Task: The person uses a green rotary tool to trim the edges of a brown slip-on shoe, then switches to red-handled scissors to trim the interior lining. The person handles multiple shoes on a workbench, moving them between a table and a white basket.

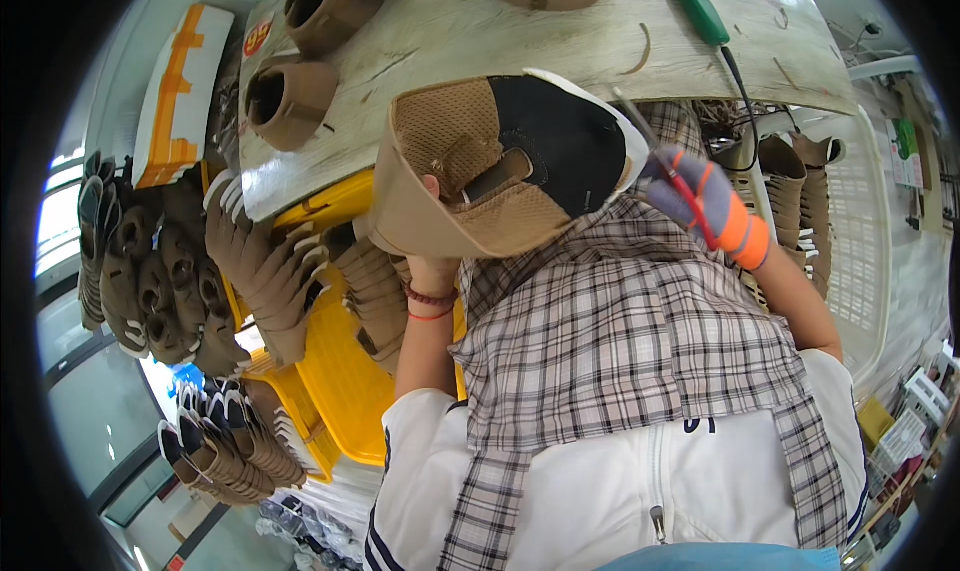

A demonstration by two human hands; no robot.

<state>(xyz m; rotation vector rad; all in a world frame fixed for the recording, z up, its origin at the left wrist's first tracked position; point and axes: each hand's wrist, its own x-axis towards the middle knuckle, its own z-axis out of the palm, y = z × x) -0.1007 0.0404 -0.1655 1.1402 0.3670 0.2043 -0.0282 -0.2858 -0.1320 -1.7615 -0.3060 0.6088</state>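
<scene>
A tan shoe upper (420,196) is held up before my chest, its mesh and black lining turned toward me and a white edge along its far right side. My bare left hand (433,271) grips it from below, closed, with the thumb showing over the lining and the other fingers mostly hidden behind. In a grey and orange glove, my right hand (712,206) is closed on a slim red-handled tool (690,206) with a long thin metal end. That metal end points up beside the upper's white edge. Whether it touches the edge I cannot tell.
Tan shoe uppers (292,101) stand on the worn table (440,46). A green corded tool (705,11) lies at its far right, among scraps. Stacked uppers (265,271) and yellow crates (345,371) fill the left. A white basket (860,231) stands right.
</scene>
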